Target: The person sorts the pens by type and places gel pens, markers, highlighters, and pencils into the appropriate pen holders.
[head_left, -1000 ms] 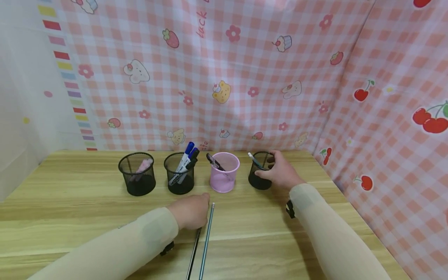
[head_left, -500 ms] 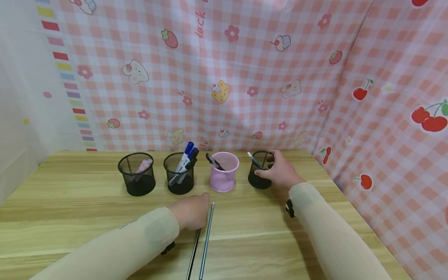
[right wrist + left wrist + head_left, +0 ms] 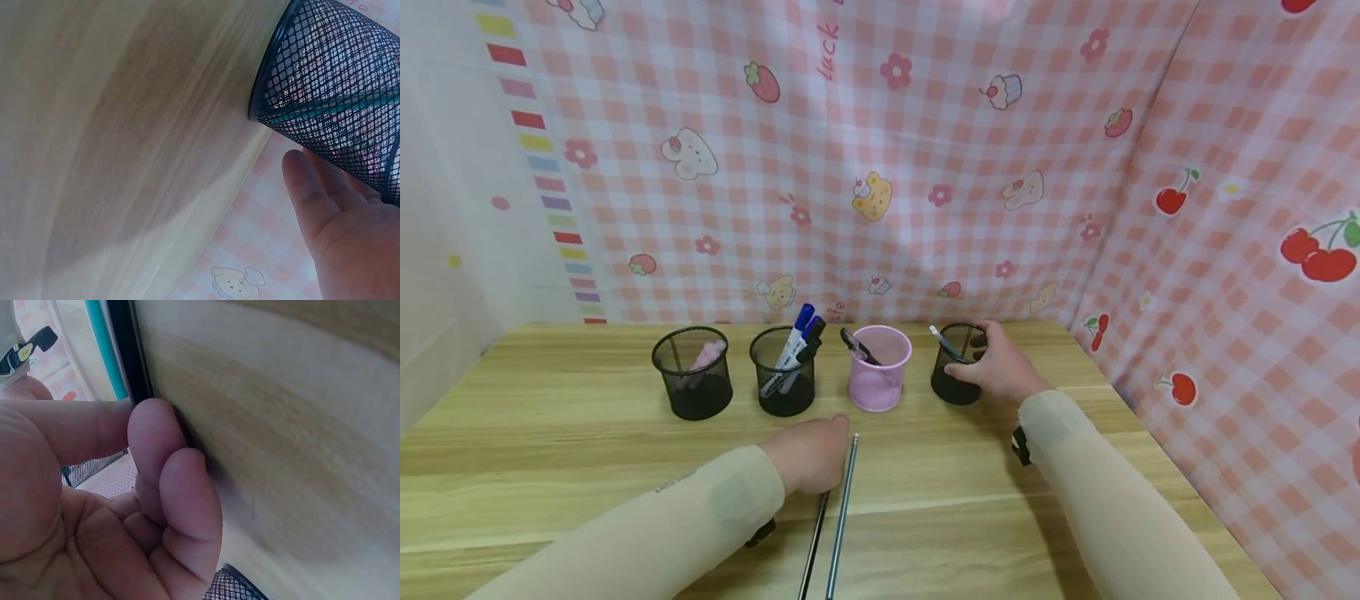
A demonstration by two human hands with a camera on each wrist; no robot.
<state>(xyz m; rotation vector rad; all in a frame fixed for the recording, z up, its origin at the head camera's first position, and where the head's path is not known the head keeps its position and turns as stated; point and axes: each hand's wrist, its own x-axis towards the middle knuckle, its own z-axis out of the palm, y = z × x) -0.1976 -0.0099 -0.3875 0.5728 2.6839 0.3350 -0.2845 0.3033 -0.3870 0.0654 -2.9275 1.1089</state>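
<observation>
My left hand (image 3: 811, 454) is low over the table, its thumb and fingers pinching the far end of a black pencil (image 3: 815, 546). Close up in the left wrist view, the fingertips (image 3: 153, 425) curl against that pencil. Just to its right lies a teal pencil (image 3: 842, 521), apart from the hand. At the right, my right hand (image 3: 1007, 367) grips the side of a black mesh pen cup (image 3: 953, 390), which stands upright with a teal pencil (image 3: 942, 337) leaning inside. In the right wrist view, the fingers (image 3: 303, 184) lie along the cup's mesh wall.
A pink mesh cup (image 3: 876, 392) with a dark pen stands left of the held cup. Further left are a black mesh cup (image 3: 786, 400) with several markers and another black mesh cup (image 3: 702, 400) holding something pink. A checked cloth (image 3: 880, 125) hangs behind the table (image 3: 587, 467).
</observation>
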